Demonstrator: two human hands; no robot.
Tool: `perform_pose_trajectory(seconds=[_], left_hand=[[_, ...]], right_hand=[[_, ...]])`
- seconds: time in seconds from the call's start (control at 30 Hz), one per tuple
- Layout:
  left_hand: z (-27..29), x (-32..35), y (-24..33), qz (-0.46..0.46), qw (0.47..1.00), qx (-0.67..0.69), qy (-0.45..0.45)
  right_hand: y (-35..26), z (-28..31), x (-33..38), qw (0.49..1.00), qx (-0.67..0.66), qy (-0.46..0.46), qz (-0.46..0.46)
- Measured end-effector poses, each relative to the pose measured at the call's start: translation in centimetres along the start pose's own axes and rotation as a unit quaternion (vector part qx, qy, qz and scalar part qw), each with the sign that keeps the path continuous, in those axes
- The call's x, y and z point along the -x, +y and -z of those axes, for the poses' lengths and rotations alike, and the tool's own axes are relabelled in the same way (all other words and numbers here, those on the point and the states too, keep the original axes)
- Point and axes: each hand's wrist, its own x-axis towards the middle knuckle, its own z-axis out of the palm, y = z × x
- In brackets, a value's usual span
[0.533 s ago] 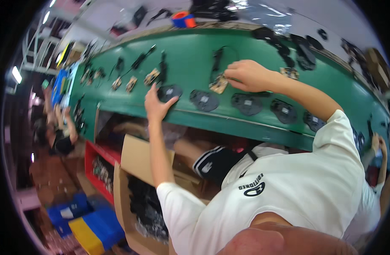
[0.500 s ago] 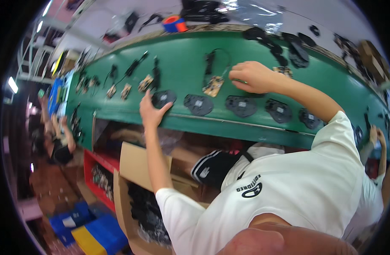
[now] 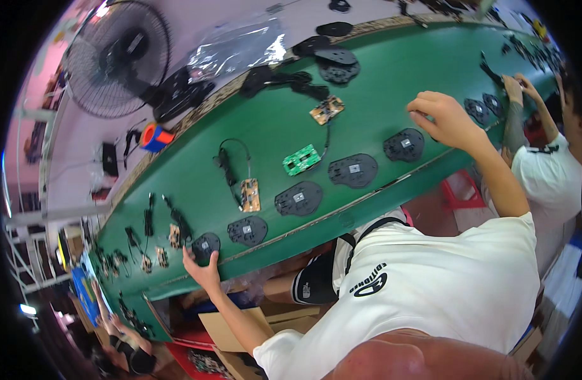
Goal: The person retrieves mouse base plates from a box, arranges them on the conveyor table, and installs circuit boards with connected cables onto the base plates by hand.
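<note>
At the left part of the green bench my left hand (image 3: pixel 204 272) has its thumb and fingers spread about the near edge of a black plastic base (image 3: pixel 206 246), touching it. My right hand (image 3: pixel 444 117) is over the bench at the right, beyond another black base (image 3: pixel 405 145). Its fingers are curled in, and whatever they may hold is hidden. Between the hands lie more black bases (image 3: pixel 298 198), a green circuit board (image 3: pixel 302 159) and a brown circuit board (image 3: pixel 250 194) with a black cable. Farther back, a second brown board (image 3: pixel 327 109) is wired to the green one.
A fan (image 3: pixel 123 57), clear plastic bag (image 3: pixel 240 50) and orange-blue tape roll (image 3: pixel 156 137) stand beyond the bench's far edge. Cabled boards (image 3: pixel 145 261) lie left. A co-worker (image 3: pixel 550 168) works at the right. An open cardboard box (image 3: pixel 234 329) is below the bench.
The view has swung to the right. My right hand has moved right, off the green circuit board, which now shows fully. My left hand remains at the same black base.
</note>
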Motion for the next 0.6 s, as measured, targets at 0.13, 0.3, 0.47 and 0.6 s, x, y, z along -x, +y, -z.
perform_pose_trajectory(seconds=[0.13,0.3,0.47,0.6], left_hand=[[0.2,0.4,-0.8,0.0,1.0,0.004,-0.001],[-0.1,-0.1,-0.9,0.015,1.0,0.009,0.01],[0.7,0.3,-2.0,0.046,0.996,0.065,0.03],[1.2,-0.3,-0.7,0.088,0.974,0.123,0.167]], right_hand=[[0.6,1.5,2.1,0.997,-0.008,0.047,-0.068],[2.0,-0.1,-2.2,0.999,-0.015,0.047,-0.011],[5.1,-7.5,-17.5,0.99,0.001,0.114,0.085],[7.0,-13.7,-29.3,0.992,0.063,0.109,0.022]])
